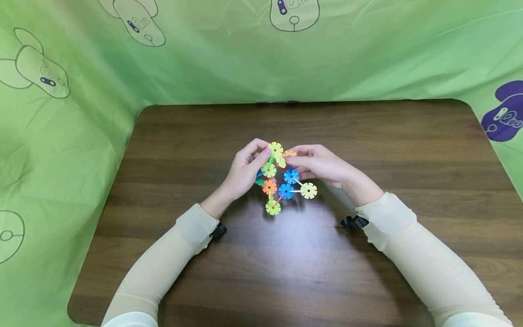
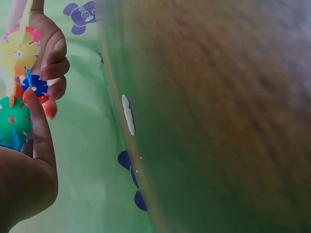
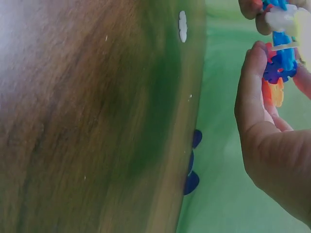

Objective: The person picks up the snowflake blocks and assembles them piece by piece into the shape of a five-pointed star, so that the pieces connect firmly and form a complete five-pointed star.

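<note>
Both hands hold up a chain-like assembly of interlocking snowflake discs (image 1: 286, 191) over the table. Its notched plastic discs are yellow, green, orange and blue, slotted into one another at angles. My left hand (image 1: 244, 171) pinches the left side, its thumb against the upper yellow disc (image 1: 275, 148). From the right, my right hand (image 1: 324, 165) pinches the orange disc (image 1: 289, 153) at the top. A pale yellow disc (image 1: 308, 190) sticks out at the lower right, and a yellow-green disc (image 1: 273, 207) hangs lowest. Discs behind the fingers are partly hidden. In the left wrist view a green disc (image 2: 12, 119) lies by the thumb.
A dark wood-grain table (image 1: 196, 136) with rounded corners lies beneath the hands. Green cloth (image 1: 229, 59) printed with cartoon figures hangs behind it and on both sides. Black wrist cameras (image 1: 354, 222) sit on the sleeves. A small white elongated shape (image 2: 128, 114) shows near the table edge.
</note>
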